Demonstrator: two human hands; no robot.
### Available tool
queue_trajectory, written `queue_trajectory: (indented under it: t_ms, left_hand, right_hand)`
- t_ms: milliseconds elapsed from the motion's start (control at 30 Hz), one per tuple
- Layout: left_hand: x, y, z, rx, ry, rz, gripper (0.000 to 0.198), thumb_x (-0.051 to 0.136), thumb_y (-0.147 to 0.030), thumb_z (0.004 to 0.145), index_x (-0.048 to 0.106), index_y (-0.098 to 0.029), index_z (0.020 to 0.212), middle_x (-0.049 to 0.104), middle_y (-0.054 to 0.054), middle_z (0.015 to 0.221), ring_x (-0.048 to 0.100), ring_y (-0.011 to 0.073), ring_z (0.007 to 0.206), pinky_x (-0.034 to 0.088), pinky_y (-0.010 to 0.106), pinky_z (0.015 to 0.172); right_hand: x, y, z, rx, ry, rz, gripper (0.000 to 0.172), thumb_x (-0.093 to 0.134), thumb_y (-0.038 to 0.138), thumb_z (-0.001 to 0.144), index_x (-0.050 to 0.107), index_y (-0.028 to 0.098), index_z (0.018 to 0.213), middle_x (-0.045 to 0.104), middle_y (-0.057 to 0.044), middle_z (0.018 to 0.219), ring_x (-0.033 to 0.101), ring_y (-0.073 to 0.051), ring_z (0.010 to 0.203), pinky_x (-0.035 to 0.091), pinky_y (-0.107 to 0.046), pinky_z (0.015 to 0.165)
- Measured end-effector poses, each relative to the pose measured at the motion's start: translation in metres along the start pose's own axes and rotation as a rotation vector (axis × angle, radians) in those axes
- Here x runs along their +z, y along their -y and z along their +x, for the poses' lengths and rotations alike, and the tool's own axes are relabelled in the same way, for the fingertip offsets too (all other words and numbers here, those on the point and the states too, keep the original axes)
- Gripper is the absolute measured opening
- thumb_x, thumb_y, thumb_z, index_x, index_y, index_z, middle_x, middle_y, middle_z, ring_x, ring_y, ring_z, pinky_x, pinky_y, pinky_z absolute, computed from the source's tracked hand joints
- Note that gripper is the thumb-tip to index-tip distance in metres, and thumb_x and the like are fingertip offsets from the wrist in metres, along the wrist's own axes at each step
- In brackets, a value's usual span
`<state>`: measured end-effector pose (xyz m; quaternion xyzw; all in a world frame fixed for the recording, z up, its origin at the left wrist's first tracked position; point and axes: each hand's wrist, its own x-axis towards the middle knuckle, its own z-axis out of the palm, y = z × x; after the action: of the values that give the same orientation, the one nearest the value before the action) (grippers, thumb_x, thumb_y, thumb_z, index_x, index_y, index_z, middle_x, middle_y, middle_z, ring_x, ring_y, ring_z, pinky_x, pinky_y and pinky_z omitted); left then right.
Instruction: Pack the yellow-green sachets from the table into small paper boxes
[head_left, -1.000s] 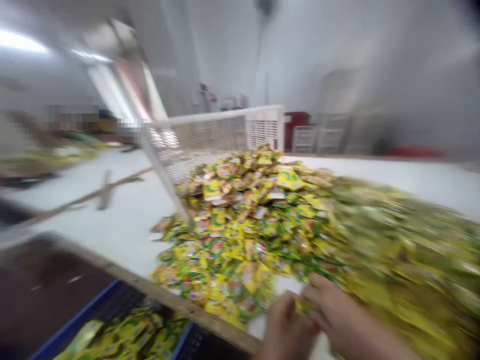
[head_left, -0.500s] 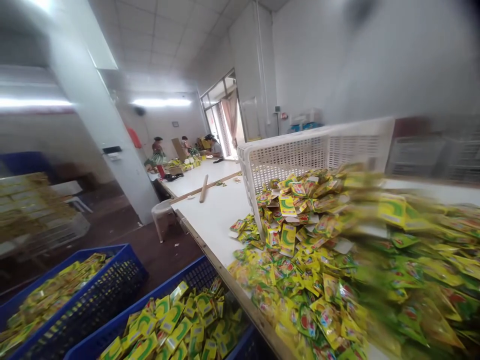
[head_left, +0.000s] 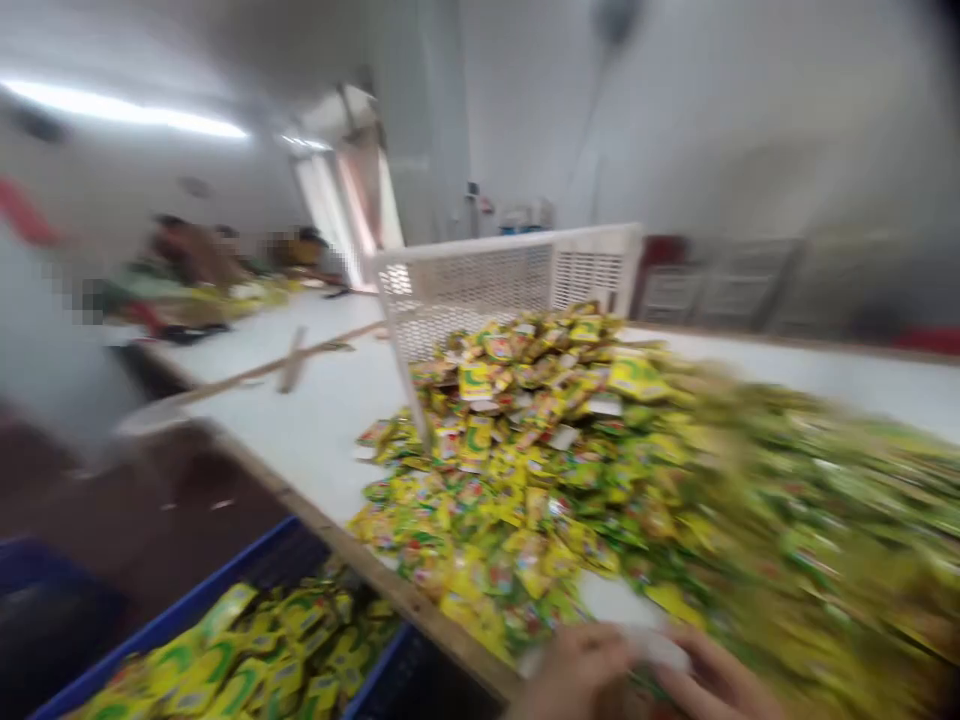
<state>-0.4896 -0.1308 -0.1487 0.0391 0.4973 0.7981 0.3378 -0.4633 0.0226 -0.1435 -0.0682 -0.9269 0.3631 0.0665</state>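
Note:
At the bottom edge, my left hand (head_left: 581, 665) is closed, with its fingers curled inward over the near side of the packet heap. Close beside it, my right hand (head_left: 716, 675) has its thumb and fingers bent together. Between the two lies a small whitish item (head_left: 664, 650), smeared by motion, which both hands seem to grip. Just ahead of my fingers spreads a big heap of yellow and green packets (head_left: 517, 540). A white perforated plastic crate (head_left: 480, 275) rests tipped on its side behind them, packets spilling from its mouth.
The white table (head_left: 300, 430) has a wooden edge and a stick (head_left: 292, 360) lying farther off. Below its left side stands a blue crate (head_left: 247, 555) of packets. A plastic stool (head_left: 154, 418) is near the far left corner. Blurred people are at the far end.
The view has swung to the right, so the crate, table and heap sit farther left. Both my hands have come into sight at the bottom with the whitish item.

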Motion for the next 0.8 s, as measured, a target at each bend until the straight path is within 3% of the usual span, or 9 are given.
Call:
queue_trajectory:
  t_ms: [100,167,300,500,633,800]
  left_hand:
    - [0.005,-0.010,0.004,-0.004,-0.029,-0.046,0.037,0.077,-0.032,0.070,0.074,-0.015,0.103,0.074,0.012,0.104,0.066,0.0299,0.104,0.047,0.041,0.095]
    - [0.001,-0.019,0.008,0.021,-0.076,0.096,0.033,0.075,-0.032,0.073,0.074,-0.018,0.103,0.074,0.010,0.106,0.066,0.0273,0.105,0.048,0.038,0.095]
    - [-0.006,-0.026,0.011,0.099,-0.041,0.392,0.028,0.072,-0.037,0.076,0.077,-0.021,0.099,0.074,0.008,0.108,0.065,0.0264,0.107,0.047,0.038,0.099]
    - [-0.006,-0.015,0.020,0.150,-0.065,0.492,0.033,0.069,-0.043,0.077,0.075,-0.022,0.102,0.075,0.006,0.107,0.067,0.0257,0.103,0.052,0.035,0.093]
    - [-0.014,-0.006,0.027,0.294,-0.030,0.626,0.024,0.069,-0.041,0.078,0.076,-0.022,0.091,0.076,0.004,0.092,0.070,0.0230,0.088,0.056,0.030,0.081]
    - [-0.025,-0.004,0.027,0.544,0.035,0.808,0.014,0.070,-0.031,0.080,0.077,-0.027,0.092,0.075,0.004,0.096,0.068,0.0227,0.094,0.054,0.032,0.087]
  right_hand:
    - [-0.011,-0.001,-0.020,0.155,-0.042,0.602,0.051,0.060,0.067,0.075,0.075,0.022,0.094,0.068,-0.011,0.083,0.063,-0.021,0.059,0.049,-0.032,0.047]
    - [-0.012,0.002,-0.017,0.098,-0.060,0.723,0.039,0.065,0.056,0.079,0.078,0.020,0.089,0.068,-0.010,0.084,0.061,-0.018,0.060,0.046,-0.027,0.043]
    - [-0.013,0.006,-0.010,0.156,-0.099,0.795,0.027,0.071,0.044,0.078,0.077,0.018,0.078,0.063,-0.002,0.064,0.053,-0.011,0.047,0.044,-0.021,0.040]
    - [-0.006,0.001,-0.015,0.227,-0.165,0.863,0.022,0.079,0.038,0.071,0.074,0.017,0.073,0.058,0.003,0.052,0.051,-0.009,0.039,0.044,-0.019,0.037]
    - [-0.006,-0.002,-0.020,0.128,-0.225,0.860,0.018,0.079,0.036,0.071,0.076,0.018,0.076,0.061,-0.001,0.070,0.058,-0.012,0.051,0.049,-0.023,0.043]
    - [-0.011,0.002,-0.031,-0.061,-0.315,0.641,0.007,0.075,0.026,0.078,0.075,0.021,0.083,0.064,-0.004,0.077,0.061,-0.017,0.073,0.052,-0.028,0.063]
